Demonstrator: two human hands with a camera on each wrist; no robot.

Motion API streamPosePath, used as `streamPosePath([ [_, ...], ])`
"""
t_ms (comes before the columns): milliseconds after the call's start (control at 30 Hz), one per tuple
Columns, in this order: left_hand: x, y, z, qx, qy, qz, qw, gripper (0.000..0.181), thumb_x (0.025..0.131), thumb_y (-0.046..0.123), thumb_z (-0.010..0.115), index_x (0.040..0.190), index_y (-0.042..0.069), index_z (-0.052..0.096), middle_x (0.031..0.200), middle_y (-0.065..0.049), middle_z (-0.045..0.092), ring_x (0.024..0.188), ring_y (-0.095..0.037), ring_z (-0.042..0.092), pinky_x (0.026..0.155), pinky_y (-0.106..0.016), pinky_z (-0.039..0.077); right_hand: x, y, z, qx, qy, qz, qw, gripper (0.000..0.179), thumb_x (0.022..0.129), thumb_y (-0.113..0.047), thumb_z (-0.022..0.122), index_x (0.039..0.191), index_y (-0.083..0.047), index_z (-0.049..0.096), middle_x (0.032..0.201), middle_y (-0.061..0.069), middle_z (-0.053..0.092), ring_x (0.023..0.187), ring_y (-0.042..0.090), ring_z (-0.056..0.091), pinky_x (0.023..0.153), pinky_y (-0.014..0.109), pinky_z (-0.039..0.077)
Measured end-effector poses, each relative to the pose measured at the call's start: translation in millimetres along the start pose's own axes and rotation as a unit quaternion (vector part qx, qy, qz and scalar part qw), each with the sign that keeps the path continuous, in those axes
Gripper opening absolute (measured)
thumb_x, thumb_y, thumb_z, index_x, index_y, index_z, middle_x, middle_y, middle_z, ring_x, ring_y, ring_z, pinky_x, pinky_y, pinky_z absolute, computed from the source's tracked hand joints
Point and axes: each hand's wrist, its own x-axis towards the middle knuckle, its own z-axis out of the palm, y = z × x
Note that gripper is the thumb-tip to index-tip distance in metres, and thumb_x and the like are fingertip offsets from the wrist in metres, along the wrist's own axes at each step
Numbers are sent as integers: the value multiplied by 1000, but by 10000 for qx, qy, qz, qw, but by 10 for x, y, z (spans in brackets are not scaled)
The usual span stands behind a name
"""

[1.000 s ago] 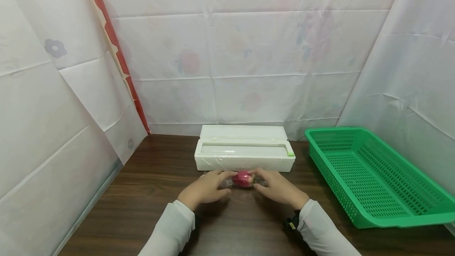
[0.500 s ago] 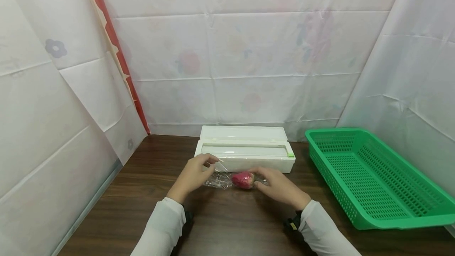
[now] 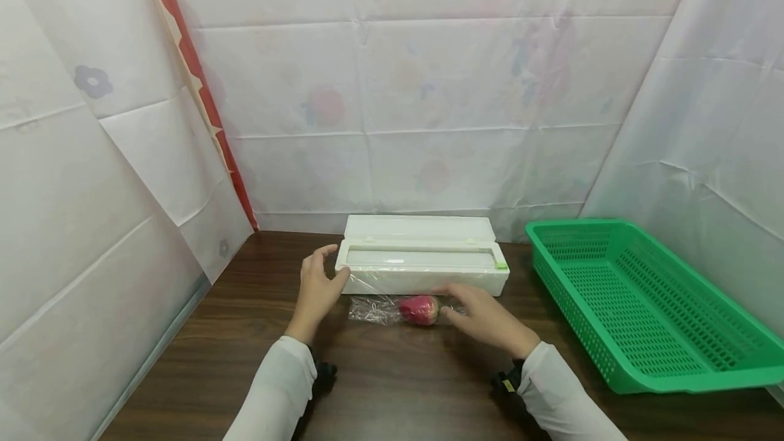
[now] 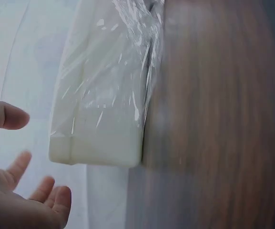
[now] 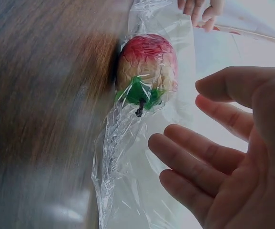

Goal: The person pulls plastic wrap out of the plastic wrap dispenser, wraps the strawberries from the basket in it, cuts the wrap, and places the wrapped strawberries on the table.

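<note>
A red-and-cream fruit (image 3: 419,309) with green leaves and a dark stem lies on the table in front of a white cling film dispenser (image 3: 422,282). Clear cling film (image 3: 373,309) covers the fruit and runs up the dispenser's front face; the left wrist view shows it wrinkled over that face. My left hand (image 3: 315,289) is at the dispenser's left end, thumb and fingers spread with nothing between them. Beside the fruit's stem end, my right hand (image 3: 486,318) has its fingers relaxed close over the film; in the right wrist view it holds nothing.
The dispenser's lid (image 3: 419,228) stands raised at the back, and a small green piece (image 3: 501,265) sits at its right end. A green perforated basket (image 3: 625,318) stands on the wooden table (image 3: 398,386) at the right. White sheets (image 3: 429,87) hang around the table.
My left hand has left the fruit's side, lifting a strand of film, then moved left and back to the dispenser's end with the film released. The right hand has barely moved.
</note>
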Motion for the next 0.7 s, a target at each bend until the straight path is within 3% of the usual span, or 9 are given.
streamPosePath([
  [133,28,-28,27,-370,-297,-472,9978,61,85,28,64,138,9,38,135,-20,36,121,-32,36,100,-50,41,8,11,-9,61,-7,63,10000,33,89,-14,60,122,-8,57,120,6,62,109,15,54,89,42,51],
  [333,31,-83,86,-541,-598,-832,9933,78,86,50,60,144,7,29,141,-24,30,125,-35,37,103,-48,38,3,18,-10,113,-2,189,9998,33,90,-15,60,122,-9,57,121,5,62,107,18,56,89,42,51],
  [500,31,-110,109,-649,-641,-985,9910,75,88,46,59,144,7,29,142,-25,30,123,-37,40,100,-47,42,-2,26,3,131,1,210,9997,32,90,-15,60,121,-10,58,119,5,63,106,16,56,88,41,51],
  [700,42,-129,105,-544,-674,-958,9916,70,90,39,60,144,5,30,138,-25,35,122,-36,42,101,-46,41,4,37,21,117,32,147,9998,31,90,-15,61,120,-9,58,119,5,63,105,15,56,87,41,52],
])
